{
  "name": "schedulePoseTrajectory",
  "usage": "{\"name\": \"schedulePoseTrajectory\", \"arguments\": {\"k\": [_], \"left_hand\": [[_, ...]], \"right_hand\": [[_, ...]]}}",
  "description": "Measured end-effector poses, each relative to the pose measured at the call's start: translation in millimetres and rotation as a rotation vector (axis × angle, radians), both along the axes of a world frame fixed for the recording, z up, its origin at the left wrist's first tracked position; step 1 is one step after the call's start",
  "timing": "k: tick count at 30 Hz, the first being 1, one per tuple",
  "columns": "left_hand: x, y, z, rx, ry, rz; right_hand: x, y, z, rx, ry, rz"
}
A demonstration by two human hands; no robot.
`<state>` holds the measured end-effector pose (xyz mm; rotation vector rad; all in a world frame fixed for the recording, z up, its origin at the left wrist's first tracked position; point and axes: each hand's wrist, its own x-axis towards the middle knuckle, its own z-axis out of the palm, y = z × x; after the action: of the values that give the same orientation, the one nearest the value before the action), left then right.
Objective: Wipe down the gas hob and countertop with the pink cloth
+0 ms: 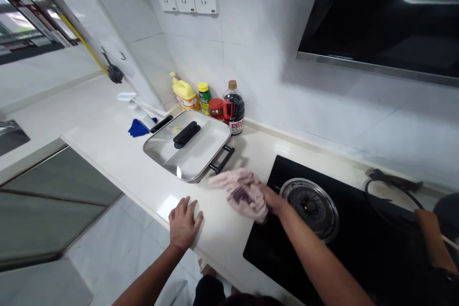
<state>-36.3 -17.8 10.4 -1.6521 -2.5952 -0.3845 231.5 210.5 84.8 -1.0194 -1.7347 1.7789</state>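
My right hand [269,199] is closed on a crumpled pink cloth [242,189] with a dark purple patch, over the white countertop [215,220] beside the cooktop's left edge. The cloth is slightly blurred, and it hides most of the fingers. Near the counter's front edge, my left hand [184,224] rests palm down with its fingers apart and nothing in it. Just beyond both hands stands a rectangular electric pan with a glass lid [208,141]. A black knob [187,135] tops the lid, and a black side handle [223,160] points toward the cloth.
A black cooktop [283,253] with a round burner [310,208] lies to the right. Along the wall stand a yellow jug [186,94], a green container [204,98], a red-lidded jar [216,109] and a dark sauce bottle [234,107]. A blue cloth [138,128] and white spray bottle [141,114] are left.
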Motion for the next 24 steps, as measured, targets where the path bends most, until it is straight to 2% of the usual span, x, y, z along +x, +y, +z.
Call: {"name": "schedulePoseTrajectory", "arguments": {"k": [2,3,5,7,9,11,13,15,17,21,23,24], "left_hand": [[-0.2,-0.6,-0.7,0.008,0.004,-0.002],[-0.3,-0.9,-1.0,0.011,0.007,-0.004],[-0.4,-1.3,-1.4,0.011,0.015,-0.009],[-0.4,-1.6,-1.5,0.007,0.018,-0.01],[-0.2,-2.0,-1.4,0.003,0.017,-0.007],[0.0,-2.6,-1.5,0.001,0.02,-0.007],[-0.1,-3.7,-2.4,0.006,0.035,-0.013],[-0.6,-5.2,-4.0,0.02,0.057,-0.019],[-1.5,-7.0,-6.5,0.039,0.079,-0.029],[-3.3,-10.0,-11.3,0.079,0.083,-0.046],[-3.5,-10.6,-12.6,0.085,0.066,-0.044],[-3.4,-10.6,-12.9,0.083,0.058,-0.04]], "right_hand": [[18.5,51.0,10.8,0.243,-0.285,-0.295],[27.7,69.0,13.8,0.3,-0.347,-0.409],[40.6,83.7,13.1,0.462,-0.482,-0.571],[40.2,70.5,3.5,0.624,-0.586,-0.514],[25.2,40.8,-12.1,0.757,-0.691,-0.286],[1.4,14.3,-28.0,0.807,-0.838,-0.117],[-22.7,8.9,-39.3,0.769,-0.999,-0.091],[-41.4,31.6,-44.7,0.684,-1.1,-0.114],[-54.2,75.8,-46.0,0.621,-1.134,-0.094],[-77.5,168.1,-42.8,0.61,-1.12,-0.008],[-95.6,189.4,-40.0,0.59,-1.101,-0.032],[-106.4,190.5,-38.4,0.586,-1.094,-0.047]]}}
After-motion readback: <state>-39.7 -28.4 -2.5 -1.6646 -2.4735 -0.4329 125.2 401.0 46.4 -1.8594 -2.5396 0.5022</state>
